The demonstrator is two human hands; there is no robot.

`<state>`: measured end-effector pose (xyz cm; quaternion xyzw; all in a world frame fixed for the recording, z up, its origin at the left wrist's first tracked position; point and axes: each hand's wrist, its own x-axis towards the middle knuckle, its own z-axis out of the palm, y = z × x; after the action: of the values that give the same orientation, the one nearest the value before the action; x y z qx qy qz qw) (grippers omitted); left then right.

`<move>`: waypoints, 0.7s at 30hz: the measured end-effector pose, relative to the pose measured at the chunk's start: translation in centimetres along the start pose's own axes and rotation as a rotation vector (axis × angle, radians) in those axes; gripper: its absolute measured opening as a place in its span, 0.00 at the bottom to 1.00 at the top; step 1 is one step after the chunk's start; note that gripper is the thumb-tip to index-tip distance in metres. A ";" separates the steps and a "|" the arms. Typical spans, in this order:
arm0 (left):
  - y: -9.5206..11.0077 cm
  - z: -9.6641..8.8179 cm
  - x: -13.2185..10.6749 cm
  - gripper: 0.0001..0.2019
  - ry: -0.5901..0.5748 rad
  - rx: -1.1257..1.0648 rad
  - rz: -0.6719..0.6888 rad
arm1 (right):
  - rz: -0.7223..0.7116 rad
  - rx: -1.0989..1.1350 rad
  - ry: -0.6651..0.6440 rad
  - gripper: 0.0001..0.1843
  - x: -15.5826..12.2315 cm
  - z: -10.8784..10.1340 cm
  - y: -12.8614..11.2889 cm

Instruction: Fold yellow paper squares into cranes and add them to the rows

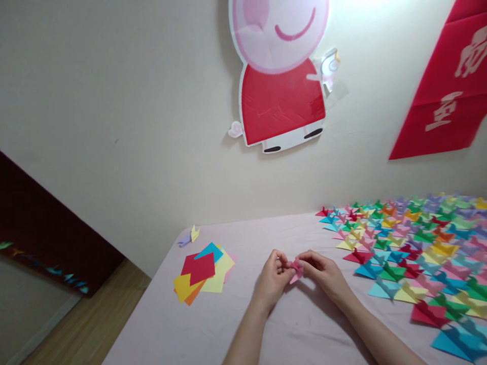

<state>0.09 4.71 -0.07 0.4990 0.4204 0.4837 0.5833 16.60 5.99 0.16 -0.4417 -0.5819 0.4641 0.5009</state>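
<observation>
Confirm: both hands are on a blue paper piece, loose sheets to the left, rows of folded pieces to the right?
Wrong colour: the head view shows the paper piece is pink, not blue. The left hand and right hand are on it; the rest stands.

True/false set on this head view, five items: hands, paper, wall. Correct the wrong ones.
1. The left hand and right hand both hold the pink paper. True.
2. The flat sheets lie to the right of both hands. False: they lie to the left.
3. Folded paper pieces in many colors cover the right side of the bed-like surface. True.
4. The wall cutout has a green body. False: it is red.
5. A red banner is right of the cutout. True.
</observation>
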 end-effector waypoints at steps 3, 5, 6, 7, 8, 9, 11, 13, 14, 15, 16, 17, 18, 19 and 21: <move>0.3 0.1 -0.1 0.13 0.001 0.033 0.032 | 0.006 -0.006 -0.003 0.16 0.0 0.0 0.3; 0.7 0.1 -0.2 0.12 -0.009 0.039 0.048 | 0.002 -0.006 0.000 0.15 0.1 -0.1 0.3; 0.9 0.2 -0.3 0.11 -0.018 0.039 0.052 | -0.002 -0.007 0.002 0.15 0.1 -0.1 0.3; 1.0 0.2 -0.3 0.11 -0.028 0.038 0.052 | -0.006 -0.009 0.003 0.15 0.1 0.0 0.2; 1.1 0.2 -0.3 0.11 -0.036 0.038 0.050 | -0.010 -0.014 0.005 0.15 0.1 0.0 0.1; 1.2 0.2 -0.4 0.10 -0.043 0.037 0.046 | -0.014 -0.021 0.008 0.14 0.0 0.0 0.0; 1.1 0.2 -0.3 0.10 -0.052 0.032 0.034 | -0.021 -0.040 0.012 0.13 0.0 0.1 -0.1; 0.8 0.2 -0.3 0.12 -0.058 0.024 0.022 | -0.030 -0.059 0.014 0.12 0.0 0.1 -0.2; 0.7 0.2 -0.2 0.13 -0.061 0.020 0.018 | -0.036 -0.068 0.014 0.11 -0.1 0.2 -0.3; 0.5 0.2 -0.2 0.14 -0.064 0.018 0.013 | -0.044 -0.078 0.016 0.10 -0.1 0.2 -0.3; 0.4 0.1 -0.2 0.15 -0.067 0.016 0.010 | -0.054 -0.090 0.018 0.09 -0.1 0.3 -0.3; 0.3 0.1 -0.2 0.15 -0.072 0.015 0.007 | -0.064 -0.102 0.021 0.08 -0.2 0.3 -0.3; 0.3 0.1 -0.2 0.16 -0.077 0.014 0.005 | -0.073 -0.113 0.022 0.08 -0.2 0.3 -0.3; 0.3 0.1 -0.2 0.16 -0.084 0.013 0.005 | -0.081 -0.124 0.023 0.07 -0.3 0.4 -0.3; 0.4 0.1 -0.2 0.16 -0.095 0.012 0.007 | -0.092 -0.144 0.026 0.07 -0.3 0.5 -0.4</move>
<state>0.11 4.51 0.39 0.5266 0.3934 0.4589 0.5978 16.14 5.56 0.43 -0.4553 -0.6269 0.3917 0.4963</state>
